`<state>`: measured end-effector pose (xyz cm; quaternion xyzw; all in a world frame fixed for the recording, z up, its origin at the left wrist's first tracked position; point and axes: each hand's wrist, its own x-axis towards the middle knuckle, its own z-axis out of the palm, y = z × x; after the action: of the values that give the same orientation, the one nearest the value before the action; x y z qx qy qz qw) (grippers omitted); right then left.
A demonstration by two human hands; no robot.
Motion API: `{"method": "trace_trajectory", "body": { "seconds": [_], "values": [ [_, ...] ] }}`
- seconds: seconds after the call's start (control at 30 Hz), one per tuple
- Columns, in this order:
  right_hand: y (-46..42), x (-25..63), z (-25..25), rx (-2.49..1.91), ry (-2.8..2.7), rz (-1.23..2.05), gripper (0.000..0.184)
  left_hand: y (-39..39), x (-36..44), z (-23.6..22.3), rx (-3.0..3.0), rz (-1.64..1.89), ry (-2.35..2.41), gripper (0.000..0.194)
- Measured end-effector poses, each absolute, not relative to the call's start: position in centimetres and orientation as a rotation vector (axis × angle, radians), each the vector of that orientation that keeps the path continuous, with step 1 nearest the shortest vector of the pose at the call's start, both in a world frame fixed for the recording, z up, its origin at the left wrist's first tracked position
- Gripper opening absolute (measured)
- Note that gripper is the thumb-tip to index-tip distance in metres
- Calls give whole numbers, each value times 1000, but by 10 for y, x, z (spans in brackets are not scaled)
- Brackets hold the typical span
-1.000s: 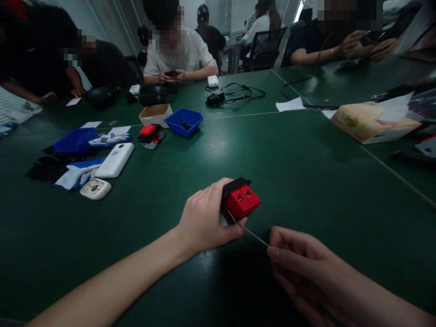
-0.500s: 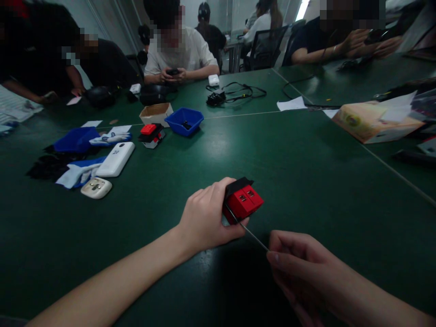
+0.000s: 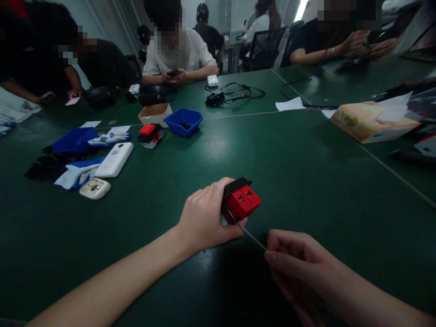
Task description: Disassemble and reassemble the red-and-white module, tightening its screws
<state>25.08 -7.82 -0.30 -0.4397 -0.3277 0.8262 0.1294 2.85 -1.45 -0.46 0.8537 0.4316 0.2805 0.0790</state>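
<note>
And here's the red and black block (image 3: 243,202), tilted, pinched in the left hand (image 3: 204,215), thumb along its near lower edge, the other fingers bunched over its left side, the two slotted openings of its red part facing up and out. The thin metal rod (image 3: 252,237) slants in just above the left thumb and meets the block's near lower edge; its other end sits between thumb and forefinger of the right hand (image 3: 294,259), pinched together, the rest curled beneath in shadow. The gap from right fingertips to block is short, bridged by the rod alone. Beyond the left fingers, green tabletop (image 3: 293,177) stretches to a second red and black block (image 3: 148,135), with the blue tray (image 3: 184,121) and the open cardboard box (image 3: 155,116) just past it, well apart from the fingertips. Off to the left of the left fingers lie the rounded white case (image 3: 95,189), the flat white slab (image 3: 115,160) and the gloves (image 3: 76,175). Over on the far right, well past the right fingers, sits the tissue box (image 3: 371,122), and straight ahead, farther out, a tangled black cable (image 3: 245,94).
</note>
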Motion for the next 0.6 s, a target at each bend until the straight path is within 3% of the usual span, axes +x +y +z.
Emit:
{"method": "trace_trajectory", "body": {
  "seconds": [0.6],
  "values": [
    [-81, 246, -4, -1309, -1029, 2354, 62, -14, 29, -5, 2560, 845, 1300, 65]
  ]
}}
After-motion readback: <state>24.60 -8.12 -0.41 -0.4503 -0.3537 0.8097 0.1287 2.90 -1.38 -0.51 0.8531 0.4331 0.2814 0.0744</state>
